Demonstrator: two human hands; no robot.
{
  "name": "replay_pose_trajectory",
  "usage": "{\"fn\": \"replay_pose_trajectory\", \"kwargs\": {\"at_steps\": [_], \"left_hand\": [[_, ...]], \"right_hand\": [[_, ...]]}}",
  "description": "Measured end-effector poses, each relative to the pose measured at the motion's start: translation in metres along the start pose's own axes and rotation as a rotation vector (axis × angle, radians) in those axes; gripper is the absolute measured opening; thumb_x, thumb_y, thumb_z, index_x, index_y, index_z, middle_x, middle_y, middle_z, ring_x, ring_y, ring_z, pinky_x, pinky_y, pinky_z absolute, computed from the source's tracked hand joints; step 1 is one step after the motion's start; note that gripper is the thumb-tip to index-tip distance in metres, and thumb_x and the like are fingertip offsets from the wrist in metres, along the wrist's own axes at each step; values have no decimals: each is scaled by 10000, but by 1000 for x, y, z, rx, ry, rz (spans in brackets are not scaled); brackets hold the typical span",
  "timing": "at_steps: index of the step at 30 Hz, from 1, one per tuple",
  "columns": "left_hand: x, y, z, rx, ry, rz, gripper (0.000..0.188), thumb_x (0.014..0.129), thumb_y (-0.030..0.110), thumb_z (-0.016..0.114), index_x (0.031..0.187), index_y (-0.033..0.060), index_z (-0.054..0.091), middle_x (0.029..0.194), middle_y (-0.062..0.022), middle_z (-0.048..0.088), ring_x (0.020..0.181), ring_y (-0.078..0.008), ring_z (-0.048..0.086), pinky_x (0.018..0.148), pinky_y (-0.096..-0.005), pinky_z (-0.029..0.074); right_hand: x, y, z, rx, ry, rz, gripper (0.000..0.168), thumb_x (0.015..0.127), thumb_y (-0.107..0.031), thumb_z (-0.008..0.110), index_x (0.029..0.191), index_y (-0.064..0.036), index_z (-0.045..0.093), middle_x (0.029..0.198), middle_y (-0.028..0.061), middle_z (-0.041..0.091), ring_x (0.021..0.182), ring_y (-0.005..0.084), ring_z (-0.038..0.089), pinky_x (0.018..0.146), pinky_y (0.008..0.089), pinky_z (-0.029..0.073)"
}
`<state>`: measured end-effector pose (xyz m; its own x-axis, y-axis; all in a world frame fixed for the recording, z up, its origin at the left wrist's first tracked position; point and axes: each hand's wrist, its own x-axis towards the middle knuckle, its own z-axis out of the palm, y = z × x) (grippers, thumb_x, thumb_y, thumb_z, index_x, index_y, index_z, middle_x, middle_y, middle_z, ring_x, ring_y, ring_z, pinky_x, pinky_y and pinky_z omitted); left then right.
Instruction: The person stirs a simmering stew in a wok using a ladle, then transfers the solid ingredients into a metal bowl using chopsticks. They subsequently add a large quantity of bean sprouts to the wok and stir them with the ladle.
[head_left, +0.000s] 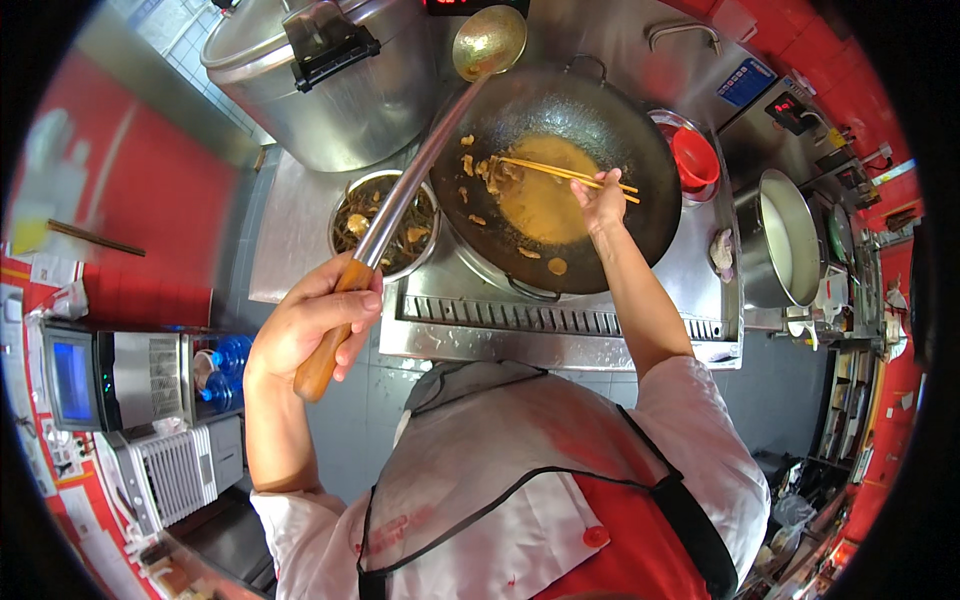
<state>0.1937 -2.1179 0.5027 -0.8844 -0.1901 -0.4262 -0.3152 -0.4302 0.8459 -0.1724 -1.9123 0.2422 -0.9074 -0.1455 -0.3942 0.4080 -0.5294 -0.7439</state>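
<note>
My left hand (322, 319) is closed around the wooden handle of a long metal ladle (489, 45), whose bowl is raised at the wok's far left edge. In my right hand (602, 201) is a pair of wooden chopsticks (551, 169); their tips touch brown pieces of food (491, 176) at the left side of the broth (551, 202). The broth lies in the bottom of a large black wok (637, 247), with several small pieces stuck on its wall. Left of the wok, partly behind the ladle's shaft, stands a metal bowl (431, 247) of dark, stringy food.
A big lidded steel pot (337, 105) stands behind the bowl. Right of the wok are a red plastic bowl (694, 157) in a basin, a crumpled cloth (721, 255) and a deep pot (787, 255) of whitish liquid. A slotted drain (510, 315) runs along the steel stove's front.
</note>
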Motion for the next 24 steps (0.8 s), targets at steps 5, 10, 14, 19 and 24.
{"fn": "replay_pose_trajectory", "kwargs": {"at_steps": [5, 10, 14, 19, 24], "left_hand": [[1, -2, 1, 12, 41, -8, 176, 829, 70, 583, 916, -52, 490, 644, -51, 454, 356, -101, 389, 306, -234, 314], [-1, -2, -8, 1, -21, -19, 191, 838, 97, 621, 944, -12, 506, 669, -35, 476, 401, -106, 444, 314, -245, 358], [-7, 2, -9, -8, -4, -7, 198, 832, 92, 625, 943, -16, 502, 666, -38, 480, 395, -104, 438, 314, -244, 355], [-5, 8, -8, -12, -18, -9, 209, 823, 83, 627, 940, -28, 495, 661, -45, 482, 384, -104, 432, 316, -242, 353], [-11, 0, -9, -20, 15, -14, 201, 826, 67, 600, 950, -41, 483, 658, -53, 477, 365, -106, 420, 309, -239, 348]], "right_hand": [[2, 12, -4, -33, 64, -6, 395, 995, -454, 385, 866, -84, 434, 895, 165, 528, 743, 326, 629, 688, 364, 601], [-24, -7, 20, 9, -83, 23, 363, 1005, -434, 370, 856, -109, 437, 893, 138, 525, 755, 306, 623, 673, 330, 590], [-70, -17, 69, 6, -241, 7, 374, 1006, -430, 370, 852, -104, 465, 851, 122, 537, 732, 283, 619, 676, 342, 586], [-109, 35, 114, -243, -507, 20, 409, 1007, -413, 393, 901, -32, 498, 779, 115, 559, 556, 252, 620, 525, 363, 578], [-75, -18, 83, -408, -420, -231, 405, 1000, -436, 406, 914, -57, 520, 782, 77, 565, 541, 187, 608, 477, 313, 550]]}}
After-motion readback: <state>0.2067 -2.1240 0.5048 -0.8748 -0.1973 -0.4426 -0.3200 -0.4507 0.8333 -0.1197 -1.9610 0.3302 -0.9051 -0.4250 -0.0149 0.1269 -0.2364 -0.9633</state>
